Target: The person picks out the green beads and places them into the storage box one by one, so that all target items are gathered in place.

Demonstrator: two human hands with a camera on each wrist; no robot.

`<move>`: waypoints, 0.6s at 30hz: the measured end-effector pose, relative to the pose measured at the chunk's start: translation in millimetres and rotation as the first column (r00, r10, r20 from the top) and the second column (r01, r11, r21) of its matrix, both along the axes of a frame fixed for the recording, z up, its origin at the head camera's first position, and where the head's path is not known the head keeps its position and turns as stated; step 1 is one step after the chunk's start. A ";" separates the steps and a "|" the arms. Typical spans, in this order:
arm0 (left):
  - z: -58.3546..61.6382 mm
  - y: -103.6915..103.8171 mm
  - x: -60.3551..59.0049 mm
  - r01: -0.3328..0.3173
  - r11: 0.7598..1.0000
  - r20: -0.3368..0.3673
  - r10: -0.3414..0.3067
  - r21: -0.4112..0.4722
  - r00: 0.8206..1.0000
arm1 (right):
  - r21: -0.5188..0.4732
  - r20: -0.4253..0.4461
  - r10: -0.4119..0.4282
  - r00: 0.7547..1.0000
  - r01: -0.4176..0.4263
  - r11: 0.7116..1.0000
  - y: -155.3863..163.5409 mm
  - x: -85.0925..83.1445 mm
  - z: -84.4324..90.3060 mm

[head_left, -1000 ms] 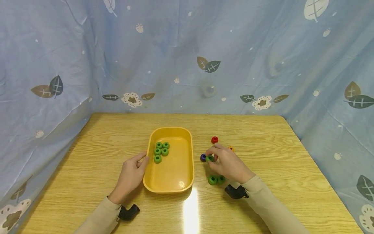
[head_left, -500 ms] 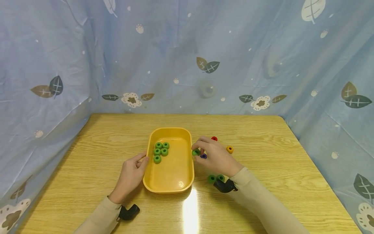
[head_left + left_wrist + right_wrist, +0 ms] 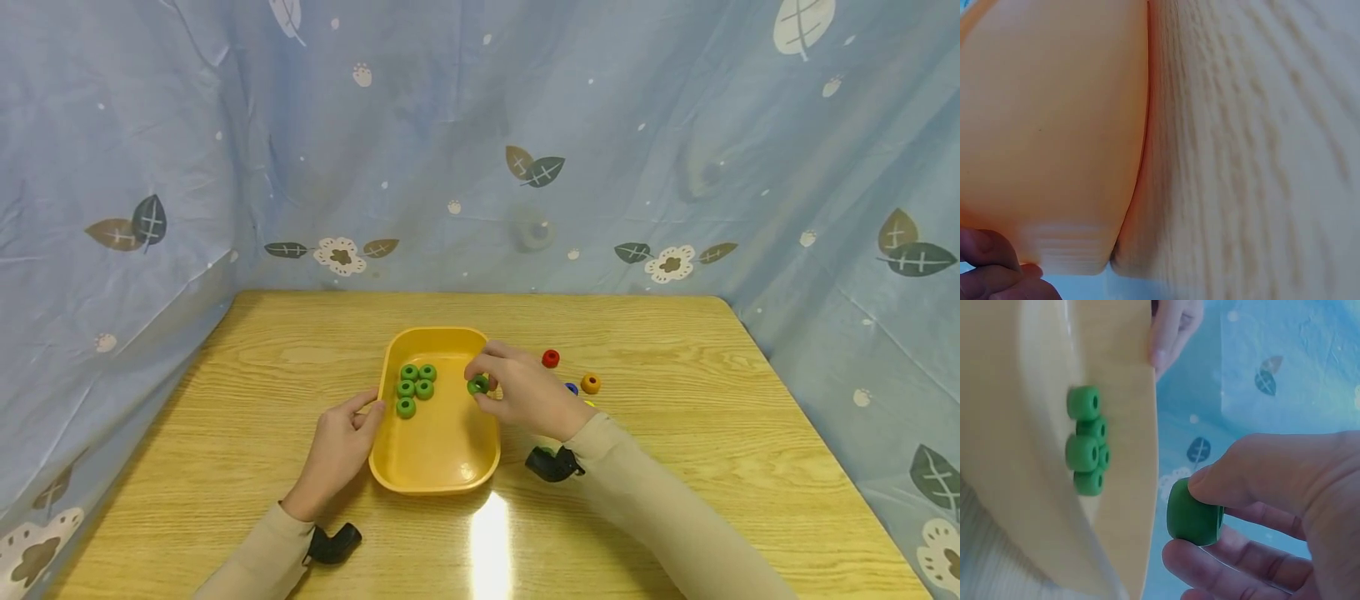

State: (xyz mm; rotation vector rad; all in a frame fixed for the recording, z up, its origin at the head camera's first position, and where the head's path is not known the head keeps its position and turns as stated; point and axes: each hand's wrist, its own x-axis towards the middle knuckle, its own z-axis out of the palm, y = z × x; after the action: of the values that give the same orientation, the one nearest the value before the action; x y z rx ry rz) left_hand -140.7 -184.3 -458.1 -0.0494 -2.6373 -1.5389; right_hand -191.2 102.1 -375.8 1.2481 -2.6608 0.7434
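Green and ring-shaped, the bead (image 3: 477, 385) sits pinched between thumb and fingers (image 3: 1229, 481) of the right hand (image 3: 525, 398), held over the yellow tray (image 3: 450, 467) near its 3 o'clock rim. Five green beads (image 3: 415, 387) cluster inside at about 10 o'clock. The left hand (image 3: 337, 450) rests at the tray's 9 o'clock edge, its relaxed fingers touching the rim. Red (image 3: 551, 358) and orange beads (image 3: 590, 383) lie on the wooden surface (image 3: 675, 433) at 3 o'clock.

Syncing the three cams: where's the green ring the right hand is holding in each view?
Head: green ring at centre, pinched by the right hand over the yellow tray's right side.
Left wrist: not in it; only the tray wall and table.
Right wrist: lower centre, between thumb and fingers.
Shared landmark: the yellow tray.
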 end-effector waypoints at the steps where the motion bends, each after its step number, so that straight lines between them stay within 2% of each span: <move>1: -0.2 0.1 0.0 -0.001 1.000 0.006 0.001 0.001 1.000 | 0.004 -0.002 0.007 1.000 -0.007 1.000 -2.2 -0.1 0.6; 12: 0.8 -0.8 -0.7 -0.006 1.000 0.020 0.006 0.001 1.000 | 0.064 -0.039 0.065 0.997 -0.063 0.996 -31.3 -7.3 1.8; 18: 0.4 -0.2 -0.8 0.002 1.000 0.017 -0.002 0.013 1.000 | 0.109 -0.006 0.058 0.998 -0.057 0.992 -44.7 -10.7 -1.3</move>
State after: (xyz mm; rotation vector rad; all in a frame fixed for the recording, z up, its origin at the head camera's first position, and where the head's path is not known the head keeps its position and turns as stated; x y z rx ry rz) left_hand -141.5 -184.5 -457.8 -0.0381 -2.6406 -1.5639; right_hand -201.9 57.4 -377.1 1.3565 -2.7010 0.6049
